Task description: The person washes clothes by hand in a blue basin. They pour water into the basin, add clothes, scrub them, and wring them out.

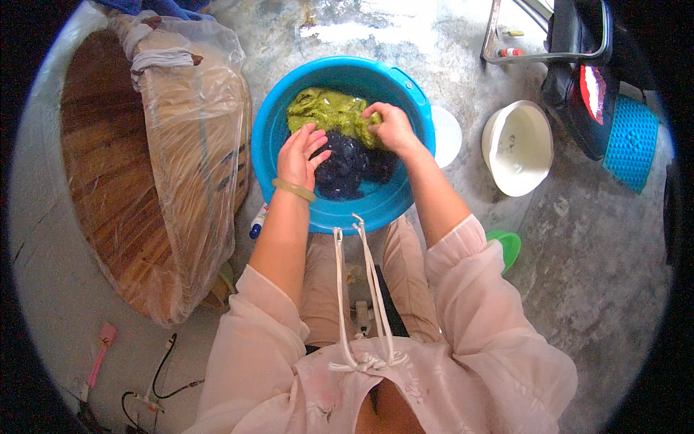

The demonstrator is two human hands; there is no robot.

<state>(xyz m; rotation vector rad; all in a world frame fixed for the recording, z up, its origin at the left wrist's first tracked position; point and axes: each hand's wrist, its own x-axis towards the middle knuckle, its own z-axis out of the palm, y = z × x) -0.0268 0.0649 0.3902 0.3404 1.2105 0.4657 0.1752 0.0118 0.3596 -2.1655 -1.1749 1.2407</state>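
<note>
A round blue basin sits in front of me, near my knees. Inside it a wet yellow-green cloth lies at the far side, with a dark navy cloth on the near side. My right hand is closed, its fingers gripping the right end of the yellow-green cloth. At the left, my left hand hovers over the cloths with its fingers spread and nothing in them; whether the fingertips touch the fabric I cannot tell. A pale bangle circles my left wrist.
A large wooden tub wrapped in clear plastic stands close on the left. To the right are a cream bowl, a blue textured basket and a green dish. A metal frame stands at the far right.
</note>
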